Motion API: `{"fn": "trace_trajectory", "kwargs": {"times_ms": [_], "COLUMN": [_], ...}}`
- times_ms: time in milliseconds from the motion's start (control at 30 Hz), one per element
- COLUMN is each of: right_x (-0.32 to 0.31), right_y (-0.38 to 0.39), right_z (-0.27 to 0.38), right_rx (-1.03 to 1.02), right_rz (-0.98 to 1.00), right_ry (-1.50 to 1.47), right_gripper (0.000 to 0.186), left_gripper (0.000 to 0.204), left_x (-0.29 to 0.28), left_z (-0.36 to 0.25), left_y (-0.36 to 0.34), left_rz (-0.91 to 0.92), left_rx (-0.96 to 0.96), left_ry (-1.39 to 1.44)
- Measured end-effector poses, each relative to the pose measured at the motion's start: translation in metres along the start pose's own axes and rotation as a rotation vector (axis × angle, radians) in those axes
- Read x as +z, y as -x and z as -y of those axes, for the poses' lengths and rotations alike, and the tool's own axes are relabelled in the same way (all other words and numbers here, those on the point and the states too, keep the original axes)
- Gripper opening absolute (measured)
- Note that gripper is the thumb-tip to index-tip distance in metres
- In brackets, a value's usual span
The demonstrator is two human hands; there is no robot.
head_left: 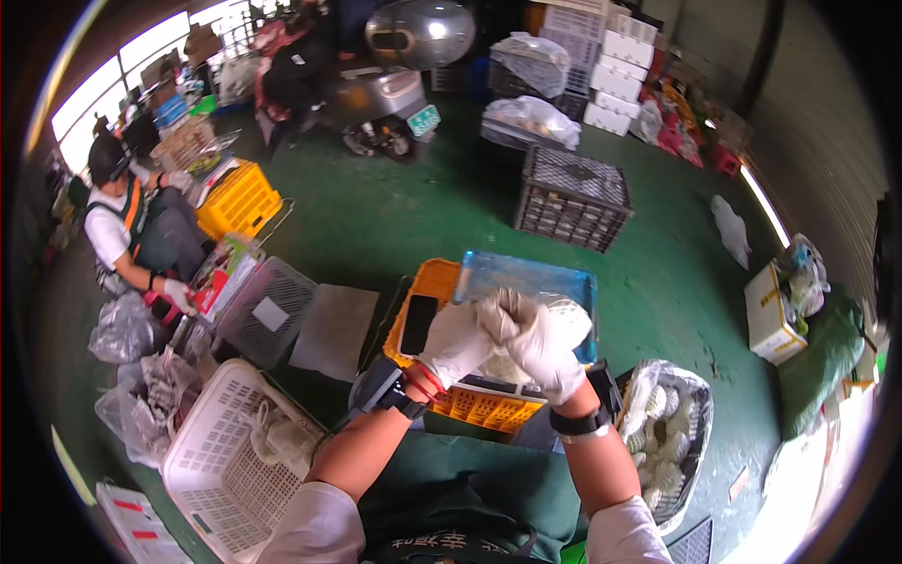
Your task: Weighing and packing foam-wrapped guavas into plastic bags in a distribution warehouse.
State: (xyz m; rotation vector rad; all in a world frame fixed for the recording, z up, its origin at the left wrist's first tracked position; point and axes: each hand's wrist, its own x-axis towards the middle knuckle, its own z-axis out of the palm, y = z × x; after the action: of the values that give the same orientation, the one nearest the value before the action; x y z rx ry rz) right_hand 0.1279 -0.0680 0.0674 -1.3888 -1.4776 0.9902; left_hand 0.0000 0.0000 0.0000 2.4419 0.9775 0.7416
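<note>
My left hand [460, 338] and my right hand [545, 352], both in pale gloves, meet over a blue tray [526, 271] on an upturned or filled orange crate [484, 406]. Their fingers are curled and pressed together; what they pinch, if anything, is hidden by the gloves. Just beside my right hand, a white netted piece [569, 318] lies on the tray. Left of my left hand, a black phone [418, 324] rests on the crate's edge. A lined basket [700, 404] by my right forearm holds several pale green round pieces [665, 451] in white foam nets.
A white basket [211, 451] with crumpled gloves or cloth stands at my left, near a grey crate [268, 310]. A co-worker [132, 221] sits at far left beside a yellow crate [240, 199]. Ahead are a black crate [575, 197] and a parked scooter [376, 99].
</note>
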Motion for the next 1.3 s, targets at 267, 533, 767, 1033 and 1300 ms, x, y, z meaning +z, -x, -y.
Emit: {"fn": "trace_trajectory", "kwargs": {"times_ms": [267, 533, 767, 1033, 1300], "right_x": [-0.011, -0.113, -0.097, -0.041, -0.062], "right_y": [0.081, 0.116, 0.152, 0.059, 0.072], "right_z": [0.086, -0.087, -0.072, -0.092, -0.14], "right_rx": [-0.425, 0.054, 0.261, 0.194, 0.108], "right_rz": [-0.023, -0.247, -0.418, -0.452, -0.751], "right_ry": [0.444, 0.552, 0.451, -0.265, -0.638], "right_gripper": [0.027, 0.013, 0.012, 0.017, 0.01], "left_gripper": [0.015, 0.038, 0.022, 0.007, 0.028], "left_x": [-0.171, -0.128, -0.047, -0.01, 0.092], "left_z": [0.043, 0.236, 0.265, -0.06, -0.157], "left_y": [0.189, 0.447, 0.423, 0.127, 0.104], "left_rz": [-0.561, -0.322, -0.22, -0.061, -0.055], "left_rx": [-0.375, -1.304, -0.965, 0.066, 0.262], "left_ry": [0.582, -0.225, 0.06, 0.325, 0.337]}}
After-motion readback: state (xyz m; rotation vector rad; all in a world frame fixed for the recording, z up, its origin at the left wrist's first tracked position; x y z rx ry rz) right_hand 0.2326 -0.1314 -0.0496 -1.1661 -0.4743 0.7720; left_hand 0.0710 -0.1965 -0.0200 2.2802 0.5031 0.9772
